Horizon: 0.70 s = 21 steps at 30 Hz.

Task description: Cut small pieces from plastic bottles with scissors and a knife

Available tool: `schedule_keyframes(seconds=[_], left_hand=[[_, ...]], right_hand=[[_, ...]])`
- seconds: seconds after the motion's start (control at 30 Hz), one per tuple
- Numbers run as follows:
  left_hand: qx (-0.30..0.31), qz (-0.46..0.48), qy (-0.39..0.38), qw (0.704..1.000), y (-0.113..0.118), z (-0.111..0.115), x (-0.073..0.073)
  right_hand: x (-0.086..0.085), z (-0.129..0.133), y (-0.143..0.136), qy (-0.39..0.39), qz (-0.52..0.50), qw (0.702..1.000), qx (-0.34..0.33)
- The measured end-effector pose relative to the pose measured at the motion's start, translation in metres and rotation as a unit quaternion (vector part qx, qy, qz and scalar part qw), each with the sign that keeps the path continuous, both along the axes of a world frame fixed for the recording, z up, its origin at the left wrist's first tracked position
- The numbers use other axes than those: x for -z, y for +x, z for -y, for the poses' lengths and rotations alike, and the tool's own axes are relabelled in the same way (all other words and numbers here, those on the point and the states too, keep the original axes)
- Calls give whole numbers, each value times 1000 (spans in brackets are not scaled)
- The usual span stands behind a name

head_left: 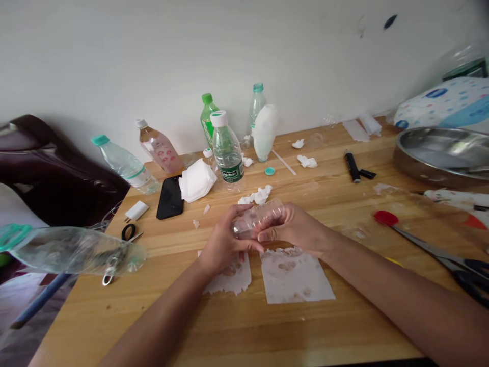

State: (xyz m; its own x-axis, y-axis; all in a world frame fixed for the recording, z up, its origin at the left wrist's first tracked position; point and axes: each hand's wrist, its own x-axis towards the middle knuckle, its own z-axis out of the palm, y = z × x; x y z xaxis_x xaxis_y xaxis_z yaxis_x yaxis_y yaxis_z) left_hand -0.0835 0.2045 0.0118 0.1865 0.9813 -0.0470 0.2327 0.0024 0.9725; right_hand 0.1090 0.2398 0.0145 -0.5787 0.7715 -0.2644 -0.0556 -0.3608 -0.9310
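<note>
Between my two hands lies a small clear plastic bottle piece (260,218), ribbed and tilted nearly on its side. My left hand (229,235) wraps round its left end, and my right hand (296,230) grips the right end with the thumb along its near side. Under the hands are two pieces of damp, torn white tissue: the left tissue (231,278), partly covered by my left hand, and the right tissue (296,278), which has wet patches. Crumpled white tissue (260,195) sits just behind the bottle piece.
Several bottles, including a Cestbon bottle (230,158), stand towards the wall. A phone (170,198) and a large clear bottle (76,250) are at left. Scissors (431,247) and a metal basin (439,176) lie right; a black marker (352,166) is near the basin.
</note>
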Motion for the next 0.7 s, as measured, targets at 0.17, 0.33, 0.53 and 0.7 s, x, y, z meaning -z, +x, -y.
schedule_keyframes(seconds=[0.17,0.33,0.53,0.7], left_hand=[[-16,-53,34,998,0,2,1],[-53,-129,162,977,4,9,-1],[-26,-176,261,949,2,9,-1],[-45,-130,220,966,1,5,-2]], right_hand=[[1,1,-4,-6,-23,1000,9],[3,0,-2,27,-39,999,2],[1,3,-1,91,-42,995,-18],[-5,5,3,121,16,992,10]])
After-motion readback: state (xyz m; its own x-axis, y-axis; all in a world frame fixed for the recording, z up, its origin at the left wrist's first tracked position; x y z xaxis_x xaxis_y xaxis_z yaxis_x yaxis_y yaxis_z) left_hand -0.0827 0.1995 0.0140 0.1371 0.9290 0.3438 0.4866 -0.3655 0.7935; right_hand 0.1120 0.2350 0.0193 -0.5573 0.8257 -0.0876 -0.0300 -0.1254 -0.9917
